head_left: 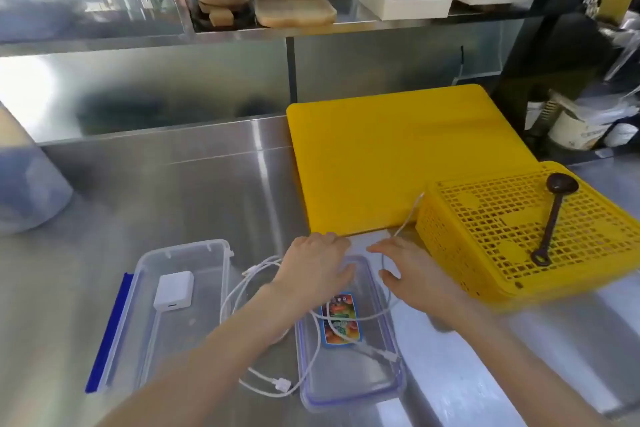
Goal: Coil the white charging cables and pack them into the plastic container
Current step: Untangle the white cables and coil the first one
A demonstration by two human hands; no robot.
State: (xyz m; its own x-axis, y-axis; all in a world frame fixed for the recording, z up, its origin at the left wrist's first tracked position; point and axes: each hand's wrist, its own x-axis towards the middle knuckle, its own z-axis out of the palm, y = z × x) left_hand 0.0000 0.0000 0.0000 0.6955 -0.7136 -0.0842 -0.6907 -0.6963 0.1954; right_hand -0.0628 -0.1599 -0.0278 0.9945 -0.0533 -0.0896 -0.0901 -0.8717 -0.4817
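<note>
A clear plastic container [221,274] stands on the steel counter at lower left with a white charger block [173,289] inside. To its right lies the clear lid [381,388], which bears a colourful sticker [341,319]. White charging cables [277,386] sprawl in loose loops between container and lid and across the lid. My left hand [315,263] lies palm down over the lid's far end, and cable strands run under it. My right hand [412,274] pinches a cable strand [408,217] that rises toward the yellow basket.
A yellow cutting board [398,156] lies behind the hands. An upturned yellow mesh basket [502,218] with a dark ladle [550,218] on it sits at right, close to my right hand. A large translucent jug [24,191] stands far left. A steel shelf [242,33] runs above.
</note>
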